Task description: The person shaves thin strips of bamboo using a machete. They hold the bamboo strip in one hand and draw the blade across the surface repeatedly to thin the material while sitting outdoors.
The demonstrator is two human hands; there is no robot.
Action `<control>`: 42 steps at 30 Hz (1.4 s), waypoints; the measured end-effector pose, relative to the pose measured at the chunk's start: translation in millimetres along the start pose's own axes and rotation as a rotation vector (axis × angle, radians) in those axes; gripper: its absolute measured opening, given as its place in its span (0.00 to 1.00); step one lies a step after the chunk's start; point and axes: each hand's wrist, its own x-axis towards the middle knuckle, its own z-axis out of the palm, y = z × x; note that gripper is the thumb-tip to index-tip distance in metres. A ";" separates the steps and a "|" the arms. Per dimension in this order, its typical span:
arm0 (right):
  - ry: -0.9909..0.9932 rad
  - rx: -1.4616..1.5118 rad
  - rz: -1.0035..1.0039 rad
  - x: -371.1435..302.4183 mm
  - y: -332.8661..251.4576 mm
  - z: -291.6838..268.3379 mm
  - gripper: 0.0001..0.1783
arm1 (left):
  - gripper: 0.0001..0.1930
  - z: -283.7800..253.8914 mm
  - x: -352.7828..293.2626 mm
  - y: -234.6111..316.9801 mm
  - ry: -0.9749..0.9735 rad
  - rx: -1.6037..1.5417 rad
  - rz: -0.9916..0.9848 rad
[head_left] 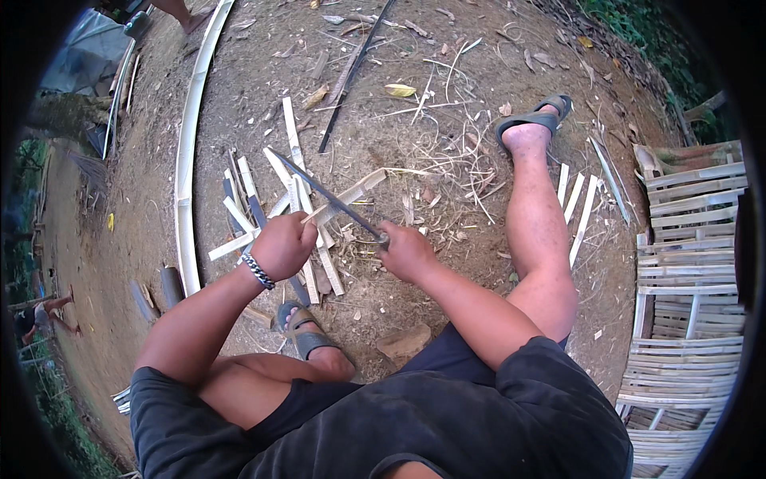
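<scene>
My right hand (408, 253) is closed around the handle of a long, dark-bladed knife (323, 191), whose blade slants up and to the left. My left hand (281, 246), with a chain bracelet on its wrist, grips the near end of a pale split bamboo strip (363, 187). The blade crosses the strip just ahead of my left fingers, where it appears to touch it. A thin curl trails from the strip's far end. Below both hands, several cut bamboo pieces (325, 267) lie crossed in a loose heap on the dirt, between my sandalled feet.
A long split bamboo length (185, 172) lies along the left. Ahead is a narrow dark strip (351, 84). Thin shavings (479, 172) litter the ground near my right sandal (536, 118). At right stands a slatted bamboo bench (686, 343). Another person's foot (197, 20) shows at top left.
</scene>
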 end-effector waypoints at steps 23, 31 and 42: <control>-0.026 0.094 0.098 1.9 24.4 5.0 0.22 | 0.18 -3.5 12.3 16.6 -0.041 0.082 0.027; -0.008 0.145 0.124 22.2 36.5 5.7 0.22 | 0.19 -10.2 16.8 33.2 -0.037 0.064 0.024; 0.048 0.202 0.281 53.7 120.7 36.5 0.16 | 0.16 -66.2 12.0 36.6 -0.219 0.424 0.088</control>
